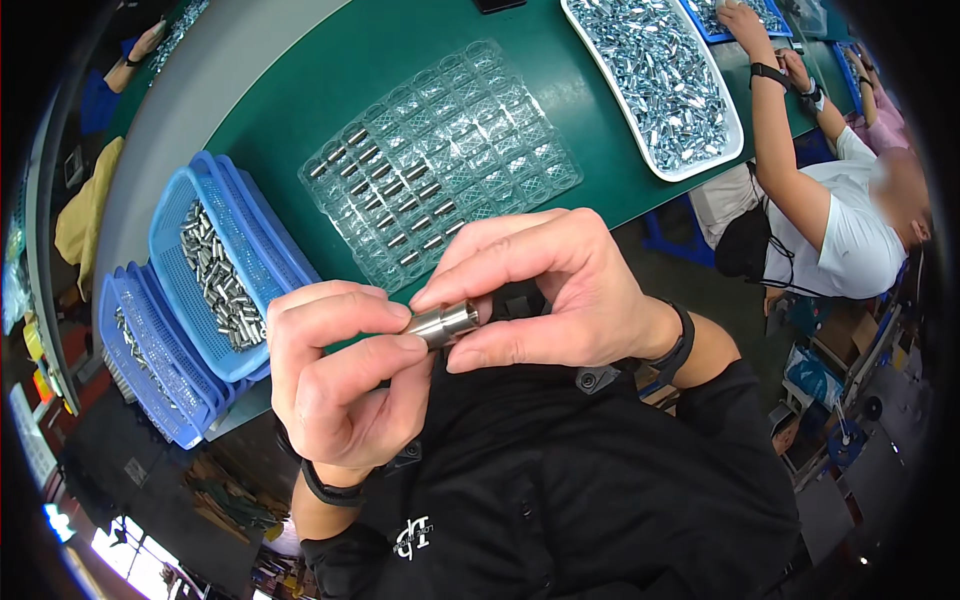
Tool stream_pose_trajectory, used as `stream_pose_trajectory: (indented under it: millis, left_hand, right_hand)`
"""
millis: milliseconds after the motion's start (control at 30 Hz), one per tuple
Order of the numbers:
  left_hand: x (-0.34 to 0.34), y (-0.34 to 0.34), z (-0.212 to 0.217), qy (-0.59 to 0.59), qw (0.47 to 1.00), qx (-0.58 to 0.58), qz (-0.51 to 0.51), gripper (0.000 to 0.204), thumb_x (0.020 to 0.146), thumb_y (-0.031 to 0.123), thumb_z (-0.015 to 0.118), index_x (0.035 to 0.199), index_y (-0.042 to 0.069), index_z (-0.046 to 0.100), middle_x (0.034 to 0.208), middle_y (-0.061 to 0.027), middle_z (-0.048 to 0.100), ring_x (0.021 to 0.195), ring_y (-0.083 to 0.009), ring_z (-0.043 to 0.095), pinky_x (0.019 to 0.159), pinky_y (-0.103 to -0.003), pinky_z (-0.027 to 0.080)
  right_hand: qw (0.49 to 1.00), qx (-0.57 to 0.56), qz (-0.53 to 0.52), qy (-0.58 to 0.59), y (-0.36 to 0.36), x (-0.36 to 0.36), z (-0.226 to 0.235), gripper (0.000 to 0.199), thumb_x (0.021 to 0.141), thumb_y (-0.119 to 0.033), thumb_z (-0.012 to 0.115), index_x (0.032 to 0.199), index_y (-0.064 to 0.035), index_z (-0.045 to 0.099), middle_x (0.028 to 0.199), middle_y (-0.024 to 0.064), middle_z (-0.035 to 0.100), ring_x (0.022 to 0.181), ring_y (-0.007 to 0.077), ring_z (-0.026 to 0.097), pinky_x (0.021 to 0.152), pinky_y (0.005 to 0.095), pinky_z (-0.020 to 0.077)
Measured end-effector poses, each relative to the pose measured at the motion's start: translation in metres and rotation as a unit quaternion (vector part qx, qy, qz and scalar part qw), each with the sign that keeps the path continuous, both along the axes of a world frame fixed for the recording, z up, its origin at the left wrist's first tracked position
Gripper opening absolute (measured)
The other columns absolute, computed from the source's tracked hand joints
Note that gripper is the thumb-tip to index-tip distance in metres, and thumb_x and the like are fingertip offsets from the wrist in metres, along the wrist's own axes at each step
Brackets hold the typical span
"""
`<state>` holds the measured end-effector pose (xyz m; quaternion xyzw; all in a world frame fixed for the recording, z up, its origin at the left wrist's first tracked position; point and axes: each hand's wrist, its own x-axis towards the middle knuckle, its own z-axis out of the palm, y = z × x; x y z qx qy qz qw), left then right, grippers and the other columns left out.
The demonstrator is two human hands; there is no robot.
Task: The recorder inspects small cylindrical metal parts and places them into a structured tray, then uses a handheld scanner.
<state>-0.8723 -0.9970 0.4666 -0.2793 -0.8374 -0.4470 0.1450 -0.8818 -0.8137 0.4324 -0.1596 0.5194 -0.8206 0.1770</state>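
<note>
Between my two hands, close to my chest, is a shiny stepped metal sleeve (441, 325) lying almost level. My left hand (345, 365) pinches its left part between thumb and fingers. The thumb and forefinger of my right hand (560, 295) close around its right end. Beyond them on the green table lies a clear plastic blister tray (545, 150) with many small pockets. Several similar metal parts (387, 187) sit in its left and near pockets; pockets farther right hold none.
Stacked blue baskets (175, 245) with small metal parts (215, 280) stand at the left. A white tub (735, 135) heaped with metal pieces is at the far right. Beyond it a co-worker (840, 220) reaches toward a blue tray (705, 30). The green table's (290, 110) near edge runs past my hands.
</note>
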Motion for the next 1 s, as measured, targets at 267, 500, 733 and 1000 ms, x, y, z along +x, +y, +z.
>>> stream_pose_trajectory:
  millis: [267,500,733,1000]
  left_hand:
    - [0.000,0.009,-0.001,-0.003,0.998,0.020,0.053,0.032,0.059,-0.007,0.071,0.085,0.005,0.057,0.083,-0.0088,0.058,0.076,-0.0234,0.056,0.066,-0.030,0.047]
    - [0.001,-0.002,0.005,-0.220,0.974,0.050,0.006,0.027,0.065,0.003,0.070,0.089,-0.001,0.059,0.087,-0.0113,0.059,0.079,-0.0224,0.056,0.072,-0.030,0.044]
    - [0.005,0.000,0.000,-0.341,0.927,0.159,0.002,0.024,0.073,0.006,0.065,0.093,-0.005,0.060,0.089,-0.0113,0.060,0.080,-0.0190,0.054,0.074,-0.029,0.042]
    - [0.006,0.000,0.000,-0.394,0.892,0.223,-0.013,0.023,0.078,0.006,0.064,0.098,-0.006,0.059,0.089,-0.0089,0.059,0.080,-0.0159,0.051,0.075,-0.027,0.041]
  right_hand:
    - [0.999,0.000,-0.027,0.039,-0.003,-0.001,-0.003,0.031,0.067,0.001,0.076,0.097,0.0001,0.067,0.094,0.0124,0.062,0.074,0.0124,0.056,0.062,0.0225,0.0463]
    - [0.944,0.123,-0.188,0.243,-0.002,-0.007,-0.004,0.028,0.065,0.001,0.074,0.092,-0.0028,0.068,0.092,0.0116,0.062,0.076,0.0150,0.057,0.060,0.0230,0.0472]
    - [0.918,0.177,-0.198,0.295,-0.003,-0.012,0.002,0.028,0.061,-0.002,0.075,0.088,-0.0047,0.068,0.089,0.0097,0.062,0.074,0.0175,0.058,0.058,0.0239,0.0455]
    - [0.911,0.175,-0.203,0.312,-0.006,-0.013,-0.002,0.026,0.062,-0.002,0.075,0.086,-0.0042,0.068,0.085,0.0086,0.062,0.071,0.0176,0.058,0.058,0.0251,0.0449]
